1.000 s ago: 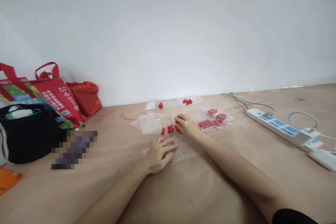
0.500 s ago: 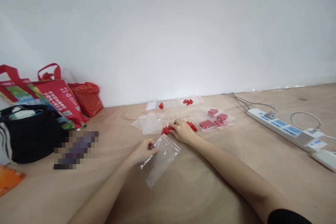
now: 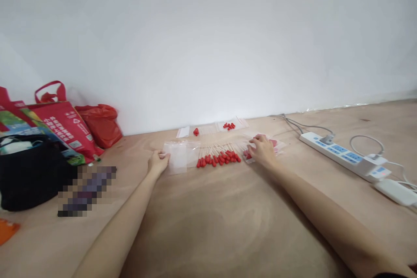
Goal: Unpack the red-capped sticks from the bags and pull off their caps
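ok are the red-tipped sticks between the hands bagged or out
Out: the red-tipped sticks lie loose and uncovered, side by side on the table.

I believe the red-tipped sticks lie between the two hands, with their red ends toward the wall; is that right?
Not quite: the head view shows the red ends pointing away from the wall; the red-tipped sticks do lie between the left hand and right hand.

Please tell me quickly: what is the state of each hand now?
Left hand: closed at the edge of the clear bags, seemingly pinching.
Right hand: bent over the red-filled bags; whether it grips one cannot be told.
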Demonstrator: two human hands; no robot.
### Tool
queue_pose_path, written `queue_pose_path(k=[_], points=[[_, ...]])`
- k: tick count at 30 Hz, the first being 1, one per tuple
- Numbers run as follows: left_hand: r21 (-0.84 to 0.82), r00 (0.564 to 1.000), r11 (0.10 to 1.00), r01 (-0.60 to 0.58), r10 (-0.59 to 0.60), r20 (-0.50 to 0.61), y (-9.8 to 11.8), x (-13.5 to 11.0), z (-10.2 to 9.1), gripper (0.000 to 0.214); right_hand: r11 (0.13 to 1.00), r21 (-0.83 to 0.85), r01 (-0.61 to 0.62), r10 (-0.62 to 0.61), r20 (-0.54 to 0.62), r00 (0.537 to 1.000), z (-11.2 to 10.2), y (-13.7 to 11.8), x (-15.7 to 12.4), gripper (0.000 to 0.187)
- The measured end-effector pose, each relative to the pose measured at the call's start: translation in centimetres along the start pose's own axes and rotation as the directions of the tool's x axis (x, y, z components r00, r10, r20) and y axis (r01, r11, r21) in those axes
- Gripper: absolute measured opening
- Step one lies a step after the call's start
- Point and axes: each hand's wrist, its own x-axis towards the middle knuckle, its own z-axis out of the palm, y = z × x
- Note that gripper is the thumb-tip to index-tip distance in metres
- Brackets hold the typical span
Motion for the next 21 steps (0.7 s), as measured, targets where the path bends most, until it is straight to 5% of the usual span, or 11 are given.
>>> queue_pose_path(k=[5, 9, 17, 21], points=[[0.167, 0.969, 0.974, -0.150, 0.178, -0.172, -0.4, -1.4, 0.2, 0.035, 0.958, -0.138, -0.253, 0.265, 0.080, 0.961, -0.2, 3.6, 1.4, 0.031], [0.357, 0.853, 0.844, -0.400, 0.485, -0.192, -1.3, -3.8, 0.2, 0.029, 0.938, -0.161, -0.309, 0.331, 0.138, 0.934, 0.3, 4.2, 2.4, 0.026], [0.328, 0.714, 0.645, -0.690, 0.681, 0.162, -2.2, -5.1, 1.4, 0.031, 0.968, -0.096, -0.233, 0.236, 0.018, 0.972, 0.8, 4.2, 2.7, 0.024], [0.276, 0.701, 0.653, -0.705, 0.587, 0.404, -2.4, -4.8, 1.8, 0.038, 0.993, -0.059, -0.106, 0.082, -0.322, 0.943, -0.9, 3.3, 3.0, 0.024]])
